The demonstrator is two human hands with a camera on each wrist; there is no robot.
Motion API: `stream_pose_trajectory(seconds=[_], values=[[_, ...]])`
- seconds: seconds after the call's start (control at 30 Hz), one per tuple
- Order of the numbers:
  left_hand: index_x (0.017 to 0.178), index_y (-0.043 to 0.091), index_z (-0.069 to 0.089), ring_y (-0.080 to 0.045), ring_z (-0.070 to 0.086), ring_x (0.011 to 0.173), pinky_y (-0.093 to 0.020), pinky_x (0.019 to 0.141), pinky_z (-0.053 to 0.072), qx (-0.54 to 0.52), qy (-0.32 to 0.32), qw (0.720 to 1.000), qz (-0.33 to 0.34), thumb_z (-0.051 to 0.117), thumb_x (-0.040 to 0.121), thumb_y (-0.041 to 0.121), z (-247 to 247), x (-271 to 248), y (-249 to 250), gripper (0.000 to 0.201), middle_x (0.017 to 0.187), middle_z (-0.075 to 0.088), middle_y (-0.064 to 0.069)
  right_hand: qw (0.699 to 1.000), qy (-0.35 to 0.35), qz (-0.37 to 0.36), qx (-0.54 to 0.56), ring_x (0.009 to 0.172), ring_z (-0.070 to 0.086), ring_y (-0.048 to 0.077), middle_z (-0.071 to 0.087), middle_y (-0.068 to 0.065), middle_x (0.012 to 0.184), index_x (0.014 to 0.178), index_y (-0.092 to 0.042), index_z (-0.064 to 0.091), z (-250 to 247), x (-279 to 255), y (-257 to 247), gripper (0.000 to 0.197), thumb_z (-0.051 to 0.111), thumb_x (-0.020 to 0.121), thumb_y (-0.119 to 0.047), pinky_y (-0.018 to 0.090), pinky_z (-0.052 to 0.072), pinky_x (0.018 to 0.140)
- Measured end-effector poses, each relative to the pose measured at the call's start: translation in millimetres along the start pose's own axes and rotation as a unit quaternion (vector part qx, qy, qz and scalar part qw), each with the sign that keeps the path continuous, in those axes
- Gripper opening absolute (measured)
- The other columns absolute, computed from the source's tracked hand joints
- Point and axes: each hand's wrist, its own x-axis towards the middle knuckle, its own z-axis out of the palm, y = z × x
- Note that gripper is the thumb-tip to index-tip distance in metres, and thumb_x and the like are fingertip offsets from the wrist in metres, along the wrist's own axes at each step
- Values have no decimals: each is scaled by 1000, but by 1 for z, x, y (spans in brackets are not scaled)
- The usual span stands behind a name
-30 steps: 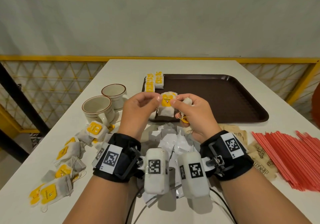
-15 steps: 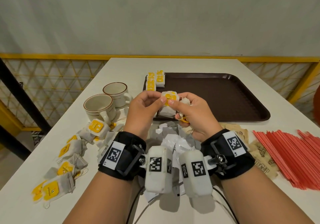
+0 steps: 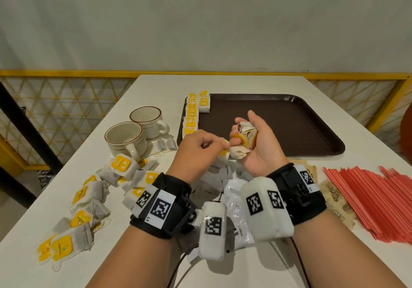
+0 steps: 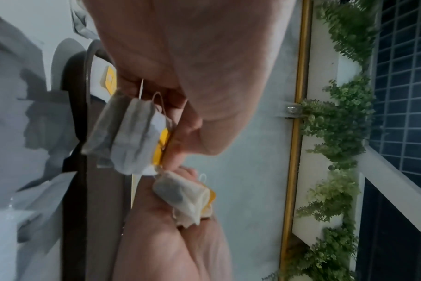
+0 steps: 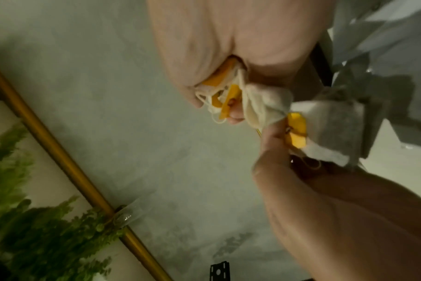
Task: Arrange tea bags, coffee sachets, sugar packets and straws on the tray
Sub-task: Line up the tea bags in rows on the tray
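Nearest in the head view, white coffee sachets (image 3: pixel 234 200) lie heaped on the white desk (image 3: pixel 156 87) between the two wrists. At 9 o'clock of them a scatter of loose tea bags (image 3: pixel 89 198) with yellow tags runs along the desk's left side; at 3 o'clock lie brown sugar packets (image 3: pixel 334 198), and beyond those a sheaf of red straws (image 3: pixel 374 198).

Just above the sachets the two hands meet. The left hand (image 3: pixel 196 153) is knuckles-up, its grip a tight pinch of thumb and fingertips on a tea bag (image 3: pixel 221 159) that hangs below it. The right hand (image 3: pixel 256 145) is palm-up, fingers curled round a bunch of tea bags (image 3: pixel 245 136). The head view hides most of the pinched bag behind the left knuckles. The left wrist view shows it plainly: the grey-white tea bag (image 4: pixel 130 131) with its yellow tag pressed under the fingertip, and the bunch (image 4: pixel 187 197) close below it. The right wrist view shows tags and strings of the bunch (image 5: pixel 228 95) wedged in the curled fingers, and one corner of the bunch touching the pinched bag (image 5: pixel 334 129).

At 10 o'clock of the hands stand two cream mugs (image 3: pixel 138 131). At 12 o'clock lies the brown tray (image 3: pixel 289 120), with rows of tea bags (image 3: pixel 194 113) lined along its left edge. Only the wrist views show green hanging plants (image 4: pixel 337 133) beyond the gold rail.
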Motion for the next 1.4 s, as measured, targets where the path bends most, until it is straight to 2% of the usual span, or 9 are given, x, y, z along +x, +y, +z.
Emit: stream_pose_trajectory(seconds=[0.2, 0.37, 0.5, 0.57, 0.7, 0.83, 1.0, 1.13, 1.4], values=[[68, 32, 75, -8, 62, 90, -33, 87, 49, -16, 29, 999, -13, 77, 71, 48, 2, 0, -2, 16, 91, 69, 4, 999, 0, -47, -18, 60, 57, 14, 57, 6, 70, 92, -9, 62, 7, -6, 8, 37, 48, 97, -42, 27, 51, 61], [67, 30, 72, 0, 52, 69, -20, 68, 41, 54, -10, 998, 1, 81, 70, 32, 2, 0, -5, 10, 86, 61, 4, 998, 7, -48, -36, 65, 52, 15, 57, 7, 76, 99, -7, 65, 6, -3, 9, 44, 42, 98, -45, 26, 48, 63], [64, 29, 69, -8, 57, 75, -20, 69, 44, 62, -22, 998, 0, 77, 77, 18, 1, 3, -10, 19, 88, 64, -3, 999, 5, -33, 4, 74, 58, 18, 61, 10, 86, 102, -6, 64, 6, -3, 7, 37, 45, 99, -37, 26, 54, 67], [64, 29, 69, -3, 58, 74, -20, 72, 44, 55, -31, 998, -9, 75, 79, 17, -1, 3, -11, 21, 84, 66, 2, 999, 3, -26, 19, 75, 60, 19, 61, 11, 88, 101, -6, 63, 6, -3, 4, 30, 48, 98, -32, 26, 55, 69], [68, 26, 73, 0, 64, 77, -19, 78, 48, -16, -5, 999, -35, 72, 81, 14, -12, 8, -12, 18, 75, 71, 10, 999, 4, -22, -34, 64, 56, 16, 57, 8, 79, 91, -9, 59, 3, -4, -5, 28, 56, 93, -37, 21, 50, 51], [73, 20, 73, -9, 65, 76, -26, 75, 48, -113, 75, 990, -40, 70, 82, 13, -22, 12, -12, 12, 77, 72, 3, 992, -1, -18, -126, 48, 44, 10, 51, 1, 69, 72, -15, 55, -2, -2, -8, 31, 66, 85, -41, 18, 30, 35], [78, 18, 73, -16, 65, 83, -31, 83, 51, -142, 121, 982, -31, 70, 82, 14, -22, 12, -11, 6, 83, 73, -2, 921, -49, -73, -379, 45, 50, 4, 61, -1, 67, 89, -8, 68, 1, -10, 2, 14, 73, 82, -18, 17, 37, 40], [79, 18, 73, -19, 66, 87, -35, 88, 53, -143, 116, 983, -26, 70, 82, 14, -20, 11, -10, 5, 86, 73, -5, 891, -72, -143, -425, 66, 61, 10, 67, 7, 77, 87, -1, 67, 0, -9, 11, 18, 78, 76, -10, 22, 48, 64], [81, 18, 73, -20, 67, 92, -33, 86, 52, -156, 117, 980, -33, 71, 81, 14, -18, 12, -11, 4, 89, 74, -6, 847, -85, -213, -480, 75, 60, 5, 64, -9, 75, 86, -14, 72, -2, -5, 13, 11, 78, 77, -13, 25, 52, 74]])
